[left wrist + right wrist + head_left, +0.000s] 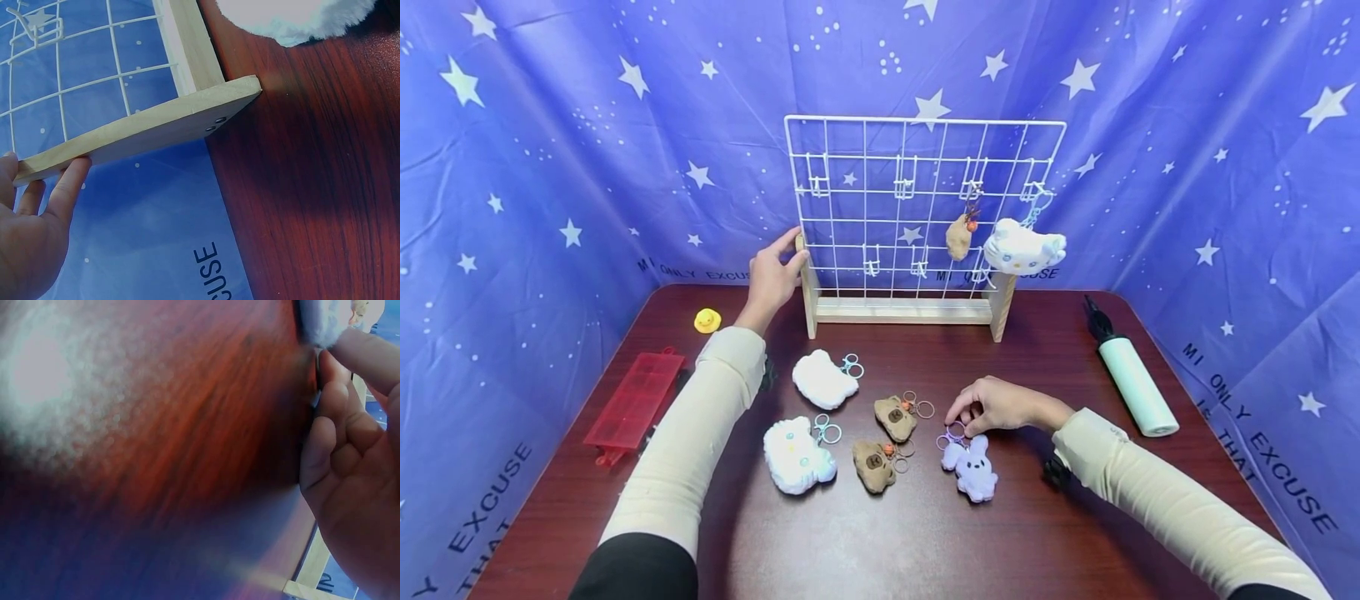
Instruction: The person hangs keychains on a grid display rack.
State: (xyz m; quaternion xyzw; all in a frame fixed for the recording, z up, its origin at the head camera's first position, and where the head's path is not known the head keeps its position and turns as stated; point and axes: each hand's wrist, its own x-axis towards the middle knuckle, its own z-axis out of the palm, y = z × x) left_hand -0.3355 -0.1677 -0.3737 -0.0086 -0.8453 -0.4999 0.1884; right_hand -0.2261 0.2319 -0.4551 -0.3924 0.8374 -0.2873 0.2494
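My left hand (pixel 772 279) grips the wooden side post (pixel 808 292) of a white wire grid rack (pixel 865 221); in the left wrist view its fingers lie along the wooden edge (pixel 144 122). On the table at front right, my right hand (pixel 1000 404) has thumb and forefinger at the purple ring (pixel 955 432) of a lilac plush keychain (pixel 976 473). The right wrist view shows that hand (pixel 356 444) with its other fingers curled, beside part of the plush. A brown plush (pixel 958 237) and a white cat plush (pixel 1024 248) hang from hooks on the rack's right side.
Two white plush keychains (pixel 825 379) (pixel 793 457) and two brown ones (pixel 896 418) (pixel 872 467) lie on the table (pixel 925 550). A red plastic case (pixel 634 402) and a yellow duck (pixel 707 321) are at left, a pale green pump (pixel 1137 385) at right.
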